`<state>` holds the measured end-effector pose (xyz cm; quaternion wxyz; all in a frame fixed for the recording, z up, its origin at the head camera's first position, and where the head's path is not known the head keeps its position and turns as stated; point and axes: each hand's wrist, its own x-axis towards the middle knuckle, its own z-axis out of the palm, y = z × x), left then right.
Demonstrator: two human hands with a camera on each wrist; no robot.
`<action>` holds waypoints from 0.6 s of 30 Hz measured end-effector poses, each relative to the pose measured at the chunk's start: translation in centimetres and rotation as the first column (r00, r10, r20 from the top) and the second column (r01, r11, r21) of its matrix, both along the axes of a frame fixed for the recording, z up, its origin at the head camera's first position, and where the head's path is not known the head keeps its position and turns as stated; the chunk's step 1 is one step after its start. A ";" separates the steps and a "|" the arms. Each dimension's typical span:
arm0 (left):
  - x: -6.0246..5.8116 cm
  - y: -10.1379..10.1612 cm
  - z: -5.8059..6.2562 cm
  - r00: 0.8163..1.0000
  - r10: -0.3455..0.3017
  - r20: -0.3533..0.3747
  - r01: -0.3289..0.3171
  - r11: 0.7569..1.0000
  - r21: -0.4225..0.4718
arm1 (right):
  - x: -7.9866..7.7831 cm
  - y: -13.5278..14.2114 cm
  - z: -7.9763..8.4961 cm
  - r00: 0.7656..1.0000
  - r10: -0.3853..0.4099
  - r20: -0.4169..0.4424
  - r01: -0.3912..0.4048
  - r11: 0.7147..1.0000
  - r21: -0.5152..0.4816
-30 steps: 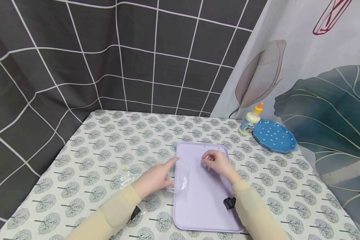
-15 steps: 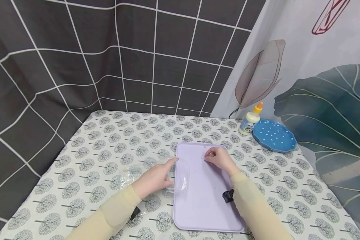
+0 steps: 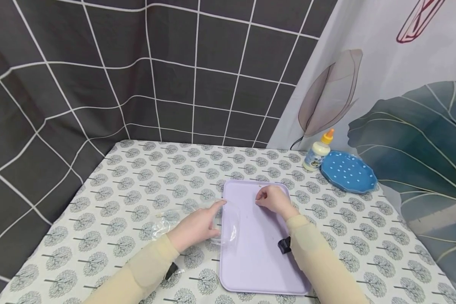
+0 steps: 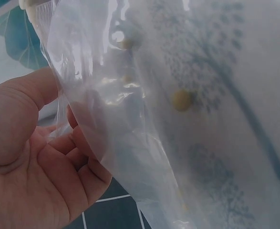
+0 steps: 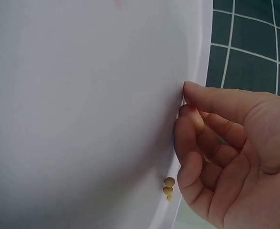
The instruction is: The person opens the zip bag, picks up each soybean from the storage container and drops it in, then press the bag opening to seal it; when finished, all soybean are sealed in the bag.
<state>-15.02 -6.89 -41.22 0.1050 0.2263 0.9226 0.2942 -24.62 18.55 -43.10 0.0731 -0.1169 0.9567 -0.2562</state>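
Observation:
My left hand (image 3: 199,221) holds a clear plastic bag (image 3: 229,232) at the tray's left side. In the left wrist view, the bag (image 4: 116,105) covers part of the curled fingers, and several yellow round beans, like soybeans (image 4: 182,100), show through it. Over the far part of the lilac tray (image 3: 262,261) is my right hand (image 3: 274,200), fingers curled and thumb near the index fingertip. I cannot tell whether a bean is between them. Beside this hand, three soybeans (image 5: 168,190) lie at the tray's rim in the right wrist view.
A white glue-like bottle (image 3: 316,154) with an orange tip stands at the back right. Next to it is a blue dish (image 3: 348,172) with white dots. A tree-print cloth (image 3: 118,207) covers the table, and a dark checked curtain (image 3: 175,84) hangs behind.
My right hand has moved slightly over the far part of the tray; the bean seen by its fingertips half a second ago is now hidden. The left hand has stayed put with the bag.

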 end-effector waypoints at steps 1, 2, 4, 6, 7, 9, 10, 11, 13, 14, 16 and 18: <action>0.0 0.0 0.0 1.000 0.000 0.001 0.000 1.000 -0.001 | 0.0 0.0 0.0 1.000 -0.001 0.000 0.001 1.000 0.003; 0.0 0.0 0.0 1.000 -0.001 0.001 0.001 1.000 -0.002 | 0.1 0.1 0.0 1.000 0.005 -0.002 -0.005 1.000 0.005; 0.0 0.0 0.0 1.000 -0.002 -0.002 0.002 1.000 -0.003 | 0.1 0.2 -0.1 1.000 0.010 -0.007 -0.010 1.000 0.015; 0.0 0.0 0.0 1.000 -0.002 -0.008 0.002 1.000 -0.004 | 0.2 0.2 -0.1 1.000 0.011 0.001 -0.011 1.000 0.009; 0.0 0.0 0.0 1.000 -0.001 -0.010 0.001 1.000 -0.003 | 0.3 0.3 -0.1 1.000 0.013 0.003 -0.013 1.000 0.005; 0.0 0.0 0.0 1.000 -0.002 -0.012 0.002 1.000 -0.001 | 0.4 0.3 -0.1 1.000 0.013 0.008 -0.013 1.000 -0.009; 0.0 0.0 -0.1 1.000 -0.001 -0.013 0.001 1.000 0.001 | 0.5 0.3 0.0 1.000 0.008 0.013 -0.008 1.000 -0.021; -0.1 0.0 -0.1 1.000 0.000 -0.013 0.000 1.000 0.004 | 0.6 0.3 0.1 1.000 0.006 0.016 -0.006 0.999 -0.036; -0.1 0.0 -0.2 1.000 0.002 -0.011 -0.002 1.000 0.009 | 0.9 0.2 0.3 1.000 0.008 0.008 -0.007 0.998 -0.055; -0.1 0.0 -0.2 1.000 0.002 -0.010 -0.002 1.000 0.013 | 1.1 0.1 0.4 1.000 0.002 0.011 -0.001 0.998 -0.070; -0.1 0.0 -0.2 1.000 0.003 -0.010 -0.003 1.000 0.017 | 1.5 0.0 0.7 1.000 -0.006 0.012 0.007 0.996 -0.094; -0.1 0.0 -0.2 1.000 0.001 -0.012 -0.001 1.000 0.021 | 1.9 -0.2 1.0 1.000 -0.006 0.011 0.008 0.993 -0.122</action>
